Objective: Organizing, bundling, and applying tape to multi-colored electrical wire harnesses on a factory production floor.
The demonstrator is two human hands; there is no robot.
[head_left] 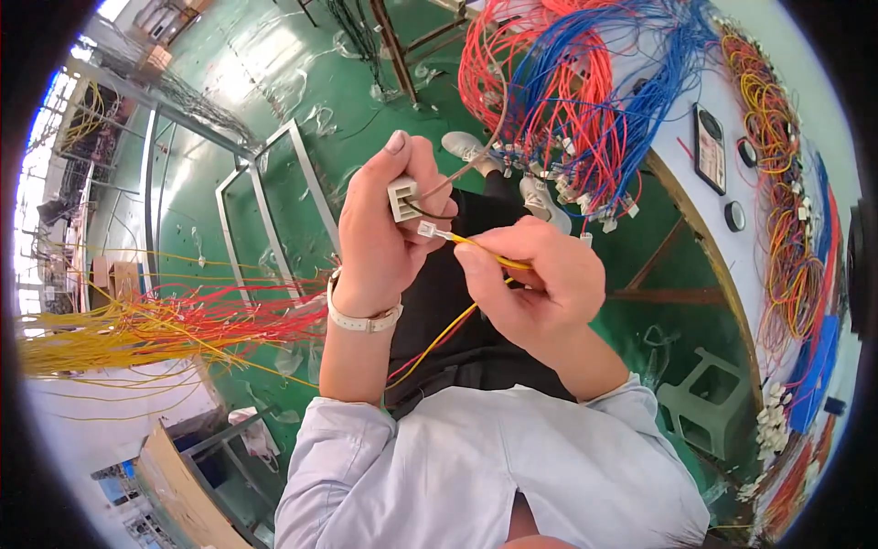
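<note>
My left hand [389, 206] is closed round a white plastic connector housing [402, 200] with open slots, held upright in front of my body. A thin brownish wire [476, 163] and a dark one run from the housing. Just to its right, my right hand [540, 284] pinches a yellow wire [494, 260] between thumb and forefinger. On the end of that wire is a small clear-sleeved terminal [428, 230], pointing at the housing's lower edge, close to the left fingers. Whether the terminal touches the housing is hard to tell. The yellow wire trails down past my lap.
Red and yellow wires [201, 325] spread across the left. Blue and red bundles with white connectors [585, 82] hang over the edge of the right-hand table [681, 197], where a phone [709, 149] lies. A green stool [709, 403] and metal frames [261, 215] stand on the floor.
</note>
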